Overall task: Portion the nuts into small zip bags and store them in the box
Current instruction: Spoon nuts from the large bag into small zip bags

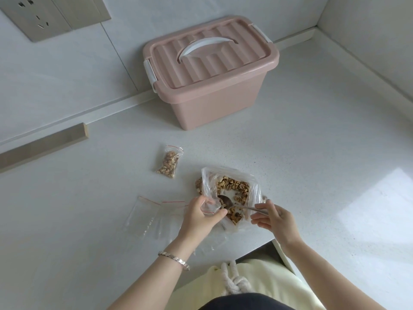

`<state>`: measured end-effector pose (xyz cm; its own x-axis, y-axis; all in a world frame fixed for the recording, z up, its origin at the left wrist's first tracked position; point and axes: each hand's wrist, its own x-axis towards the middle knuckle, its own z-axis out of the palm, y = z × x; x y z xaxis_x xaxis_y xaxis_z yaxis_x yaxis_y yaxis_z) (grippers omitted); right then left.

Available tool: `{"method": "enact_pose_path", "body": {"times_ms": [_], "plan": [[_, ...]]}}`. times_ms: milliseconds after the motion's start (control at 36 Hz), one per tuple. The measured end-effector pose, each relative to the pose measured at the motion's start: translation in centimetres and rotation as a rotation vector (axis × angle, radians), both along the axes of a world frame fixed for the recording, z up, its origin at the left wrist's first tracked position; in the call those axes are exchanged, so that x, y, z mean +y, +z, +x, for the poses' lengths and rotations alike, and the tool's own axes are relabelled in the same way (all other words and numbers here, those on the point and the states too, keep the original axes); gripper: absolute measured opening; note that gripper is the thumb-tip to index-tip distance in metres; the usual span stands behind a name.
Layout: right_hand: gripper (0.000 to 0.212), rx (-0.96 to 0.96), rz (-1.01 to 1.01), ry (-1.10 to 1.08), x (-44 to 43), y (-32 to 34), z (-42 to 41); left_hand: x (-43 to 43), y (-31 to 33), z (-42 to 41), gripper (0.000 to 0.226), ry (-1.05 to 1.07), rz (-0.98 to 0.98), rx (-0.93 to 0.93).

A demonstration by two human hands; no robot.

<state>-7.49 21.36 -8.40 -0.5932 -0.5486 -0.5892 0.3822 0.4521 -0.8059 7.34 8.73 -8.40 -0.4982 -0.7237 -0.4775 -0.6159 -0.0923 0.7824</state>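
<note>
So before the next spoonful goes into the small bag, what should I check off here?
1. Spoon held by right hand: ok.
2. Small bag held by left hand: ok; mouth open: cannot tell.
3. Nuts left in the large bag: ok.
4. Spare empty bags within reach: ok.
5. Filled bag set aside, sealed: cannot tell.
6. Box open for storing: not ok, lid on.
</note>
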Motion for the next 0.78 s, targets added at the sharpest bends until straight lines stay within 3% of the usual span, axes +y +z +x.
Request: {"method": "enact_pose_path", "body": {"times_ms": [111, 278, 444, 778], "plan": [[0.039, -0.136, 0.043, -0.081, 0.7, 0.1, -0.7, 0.1, -0.2, 0.2, 0.025, -0.010, -0.020, -0.001], [0.040, -0.117, 0.039, -0.130, 1.7, 0.6, -1.9, 0.2, -0.4, 0.3, 0.027, -0.040, -0.222, -0.007], [0.041, -0.014, -0.008, -0.112, 1.6, 2.2, -2.9, 0.1, -0.5, 0.2, 0.031, -0.102, -0.406, -0.041], [0.043, 0.305, -0.121, 0.117, -0.5, 7.0, -2.3, 0.6, -1.0, -0.2, 0.034, -0.091, -0.335, -0.037]]}}
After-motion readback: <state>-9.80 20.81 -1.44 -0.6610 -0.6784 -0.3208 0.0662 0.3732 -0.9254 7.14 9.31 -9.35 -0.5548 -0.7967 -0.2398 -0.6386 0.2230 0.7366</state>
